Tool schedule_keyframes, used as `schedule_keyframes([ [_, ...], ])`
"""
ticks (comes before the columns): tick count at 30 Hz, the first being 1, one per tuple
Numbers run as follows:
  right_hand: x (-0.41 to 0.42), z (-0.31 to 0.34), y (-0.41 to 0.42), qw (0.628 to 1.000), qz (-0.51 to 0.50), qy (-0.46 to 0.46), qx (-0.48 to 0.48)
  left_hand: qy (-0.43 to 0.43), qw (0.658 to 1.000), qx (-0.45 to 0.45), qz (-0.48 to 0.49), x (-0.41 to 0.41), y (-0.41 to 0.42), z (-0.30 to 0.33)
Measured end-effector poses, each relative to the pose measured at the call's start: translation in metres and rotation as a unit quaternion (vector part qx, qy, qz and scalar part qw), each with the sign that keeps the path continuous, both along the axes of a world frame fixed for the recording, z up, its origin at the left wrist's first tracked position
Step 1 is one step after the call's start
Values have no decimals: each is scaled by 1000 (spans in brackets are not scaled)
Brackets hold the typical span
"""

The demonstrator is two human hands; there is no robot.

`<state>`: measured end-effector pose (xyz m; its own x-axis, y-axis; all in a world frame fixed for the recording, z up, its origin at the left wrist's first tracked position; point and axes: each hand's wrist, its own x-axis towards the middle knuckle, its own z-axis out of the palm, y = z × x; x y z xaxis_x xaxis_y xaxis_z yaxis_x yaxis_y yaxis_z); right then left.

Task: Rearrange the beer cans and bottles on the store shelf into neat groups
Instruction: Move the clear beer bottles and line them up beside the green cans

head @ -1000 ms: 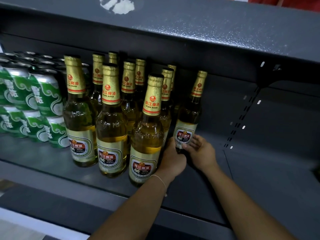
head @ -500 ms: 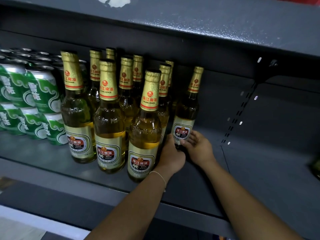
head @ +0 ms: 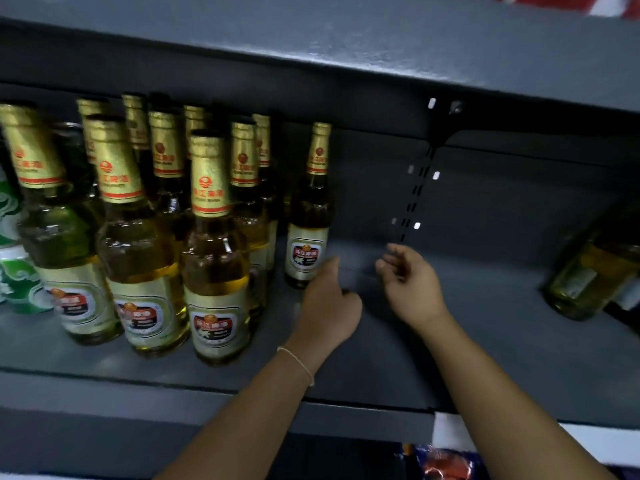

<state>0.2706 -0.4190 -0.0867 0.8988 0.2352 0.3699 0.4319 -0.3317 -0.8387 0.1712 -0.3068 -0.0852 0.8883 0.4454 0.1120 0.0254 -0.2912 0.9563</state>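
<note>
My L hand (head: pixel 329 306): fingers loosely curled, tips just beside the lone bottle (head: pixel 309 216), holding nothing. R hand (head: pixel 410 285) hangs relaxed, also empty, prob freeing it for the next grab. Bottle stands upright, right of the bottle group (head: pixel 145 230) on the shelf (head: pixel 450 358). Cans (head: pixel 14 271) cut off far left; tilted bottle (head: pixel 588 275) far right is blurry.

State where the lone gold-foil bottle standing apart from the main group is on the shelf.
In the head view, the lone bottle stands upright mid-shelf, just right of the bottle cluster, with the left hand right beside its base.
</note>
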Motion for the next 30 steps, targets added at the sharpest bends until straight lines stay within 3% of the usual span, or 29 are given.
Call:
schedule_keyframes([
  [12, 22, 34, -164, 992, -113, -40, 42, -102, 988, 18, -111, 83, -140, 35],
  [20, 56, 37, -246, 982, -169, -67, 51, -104, 977, 52, -177, 125, -214, 47],
  [25, 90, 42, -290, 961, -257, -106, 4, -94, 977, 51, -182, 148, -244, 50],
  [30, 132, 35, -318, 962, -273, -19, -25, -89, 977, 52, -185, 158, -267, 41],
])
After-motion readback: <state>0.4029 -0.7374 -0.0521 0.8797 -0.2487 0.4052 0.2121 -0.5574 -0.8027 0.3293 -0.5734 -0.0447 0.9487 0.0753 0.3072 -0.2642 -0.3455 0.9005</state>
